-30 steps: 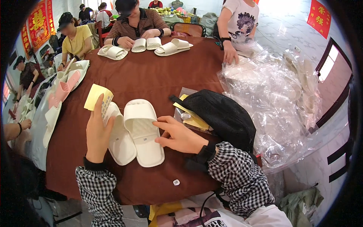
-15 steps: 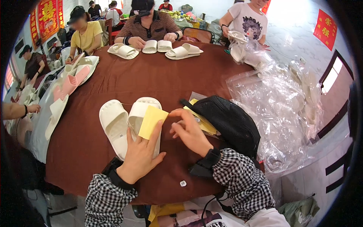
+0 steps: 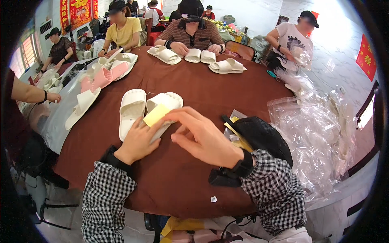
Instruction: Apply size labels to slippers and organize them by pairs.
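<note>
Two white slippers stand side by side in front of me, the left slipper (image 3: 131, 115) and the right slipper (image 3: 172, 99). My left hand (image 3: 137, 141) lies over the near part of the right one, with a small yellow piece of paper (image 3: 156, 115) held between its fingers. Above the same slipper reaches my right hand (image 3: 206, 139), its forefinger at the paper's edge and its thumb apart from it. Whether that fingertip touches the paper I cannot tell. A small round white sticker (image 3: 213, 199) lies by the table's near edge.
On the right lie a black mesh bag (image 3: 263, 135) with yellow paper beside it, and a heap of clear plastic bags (image 3: 308, 141). Pink slippers (image 3: 104, 78) and white ones line the left. Across the brown-covered table (image 3: 210, 91), co-workers sit or stand near other white slippers (image 3: 227, 66).
My view has shifted, so the table sits differently in the picture. My right hand has moved left over the right slipper, nearer the yellow paper. My left hand still holds the paper.
</note>
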`<state>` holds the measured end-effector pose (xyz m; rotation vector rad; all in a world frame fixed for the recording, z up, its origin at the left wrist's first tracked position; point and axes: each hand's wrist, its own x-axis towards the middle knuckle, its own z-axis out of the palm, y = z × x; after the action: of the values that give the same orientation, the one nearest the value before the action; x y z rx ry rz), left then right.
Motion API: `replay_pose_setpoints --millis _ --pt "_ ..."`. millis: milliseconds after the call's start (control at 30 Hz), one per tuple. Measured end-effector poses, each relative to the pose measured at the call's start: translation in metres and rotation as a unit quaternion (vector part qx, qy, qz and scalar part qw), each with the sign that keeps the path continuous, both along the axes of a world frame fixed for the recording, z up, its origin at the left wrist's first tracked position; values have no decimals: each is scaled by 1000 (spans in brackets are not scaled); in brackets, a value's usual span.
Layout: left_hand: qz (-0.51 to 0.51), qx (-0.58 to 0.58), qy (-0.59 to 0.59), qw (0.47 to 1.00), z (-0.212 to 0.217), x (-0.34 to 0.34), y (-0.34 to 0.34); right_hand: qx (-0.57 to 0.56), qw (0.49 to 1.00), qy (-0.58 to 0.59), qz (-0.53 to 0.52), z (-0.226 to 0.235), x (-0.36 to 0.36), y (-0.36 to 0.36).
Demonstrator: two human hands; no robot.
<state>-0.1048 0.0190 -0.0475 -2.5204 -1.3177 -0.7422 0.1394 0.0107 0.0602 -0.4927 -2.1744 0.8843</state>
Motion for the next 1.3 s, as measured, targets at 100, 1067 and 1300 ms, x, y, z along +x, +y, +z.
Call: replay_pose_setpoints --millis 100,1067,1300 --pt "50 -38 -13 998 5 -23 8 95 993 -59 -31 10 -9 28" --pt "415 61 -39 907 -25 -183 61 -19 925 -116 -362 11 139 360" --pt "437 54 -21 897 -34 -182 68 -131 919 -109 -357 -62 162 418"
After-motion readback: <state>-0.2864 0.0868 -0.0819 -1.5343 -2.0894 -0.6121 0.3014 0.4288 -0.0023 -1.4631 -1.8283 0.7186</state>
